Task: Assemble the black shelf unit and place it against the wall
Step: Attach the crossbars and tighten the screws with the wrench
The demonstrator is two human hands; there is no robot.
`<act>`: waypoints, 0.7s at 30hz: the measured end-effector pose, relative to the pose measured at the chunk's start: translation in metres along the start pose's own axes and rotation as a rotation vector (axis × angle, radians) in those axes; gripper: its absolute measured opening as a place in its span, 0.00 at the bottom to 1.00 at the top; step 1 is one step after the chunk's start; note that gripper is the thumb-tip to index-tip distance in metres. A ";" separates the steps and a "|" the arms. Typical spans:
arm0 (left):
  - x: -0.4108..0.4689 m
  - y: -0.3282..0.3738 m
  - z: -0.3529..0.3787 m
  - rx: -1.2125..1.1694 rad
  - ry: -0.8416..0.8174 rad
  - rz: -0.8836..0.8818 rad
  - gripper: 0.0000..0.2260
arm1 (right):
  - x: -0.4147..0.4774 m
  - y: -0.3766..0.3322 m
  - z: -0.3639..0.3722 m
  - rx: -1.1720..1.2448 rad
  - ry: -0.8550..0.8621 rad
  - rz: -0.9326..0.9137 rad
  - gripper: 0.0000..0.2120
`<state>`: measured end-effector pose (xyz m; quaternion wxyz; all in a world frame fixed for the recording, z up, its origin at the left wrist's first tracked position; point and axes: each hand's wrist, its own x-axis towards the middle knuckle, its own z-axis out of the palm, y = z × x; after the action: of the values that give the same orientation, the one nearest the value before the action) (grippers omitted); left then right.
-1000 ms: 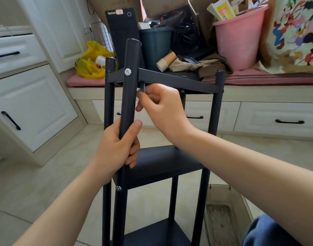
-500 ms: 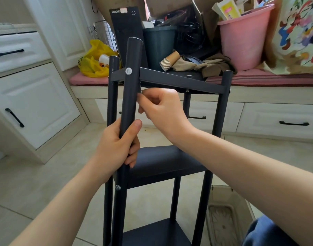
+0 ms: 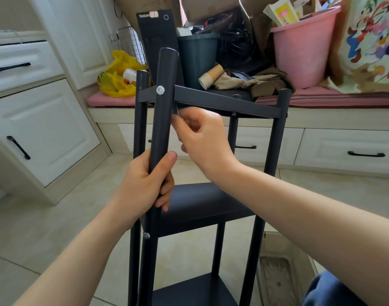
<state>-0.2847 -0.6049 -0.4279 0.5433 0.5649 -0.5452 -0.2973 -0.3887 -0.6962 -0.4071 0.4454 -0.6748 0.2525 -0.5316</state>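
The black shelf unit (image 3: 224, 102) stands upright on the tile floor in front of me, with three shelves between round black posts. My left hand (image 3: 148, 184) grips the near front post (image 3: 164, 89) just above the middle shelf (image 3: 202, 202). A silver screw head (image 3: 160, 90) shows on that post at the top shelf's corner. My right hand (image 3: 202, 135) is under the top shelf's front rail and pinches a small metal tool (image 3: 175, 111) right behind the post. What the tool's tip meets is hidden.
White cabinets with black handles (image 3: 18, 147) stand at the left. A window bench with a pink cushion (image 3: 110, 100) carries a yellow bag (image 3: 117, 78), a dark bin (image 3: 196, 58), paper cups (image 3: 211, 76) and a pink bucket (image 3: 303, 47). A beige tray (image 3: 279, 277) lies on the floor at the lower right.
The view has shifted slightly. My right hand has turned a little at the tool under the top shelf. My left hand keeps its grip on the post.
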 end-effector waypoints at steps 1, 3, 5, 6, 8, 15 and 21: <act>0.000 0.000 0.000 -0.004 0.002 -0.002 0.14 | 0.000 -0.001 0.000 0.005 -0.009 0.001 0.08; 0.000 0.000 0.001 -0.012 0.007 -0.006 0.13 | 0.000 -0.003 0.000 0.007 -0.024 0.020 0.07; 0.000 0.000 0.001 -0.016 0.010 -0.011 0.14 | 0.000 -0.004 0.000 0.016 -0.042 0.054 0.06; -0.001 0.000 0.001 -0.015 0.010 -0.013 0.14 | 0.001 -0.004 0.000 0.023 -0.049 0.067 0.06; -0.001 0.000 0.000 -0.011 0.011 -0.015 0.15 | 0.002 -0.003 0.000 0.021 -0.051 0.081 0.06; 0.000 -0.001 -0.002 -0.002 0.013 -0.012 0.13 | 0.001 -0.002 0.001 0.005 -0.103 0.092 0.14; 0.001 0.000 -0.002 0.014 0.021 -0.017 0.16 | 0.005 0.000 0.002 0.007 -0.090 0.161 0.11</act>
<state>-0.2826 -0.6050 -0.4277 0.5425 0.5763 -0.5369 -0.2922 -0.3858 -0.6996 -0.4047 0.4997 -0.6739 0.2838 -0.4643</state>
